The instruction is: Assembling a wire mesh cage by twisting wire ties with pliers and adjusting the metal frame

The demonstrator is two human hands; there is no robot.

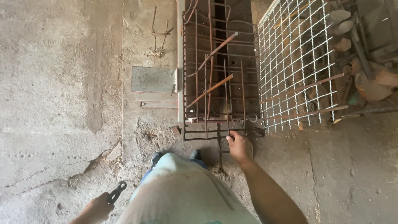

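We're in a rough metalwork yard: cracked concrete floor (pixel 62 103), rusty rebar cage (pixel 219 83) on a steel bench, welded wire mesh panel (pixel 294 62), scrap rods and rubble (pixel 369 79) piled beside.

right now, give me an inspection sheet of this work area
surface: cracked, dusty concrete floor
job's things: rusty rebar cage lying on the floor; dark pliers
clutter: grey metal plate, bent wire scraps, rubble pile
grippers: right hand grips the cage's near end; left hand holds the pliers
cables: nothing seen
surroundings: white wire mesh panel leaning right of the cage
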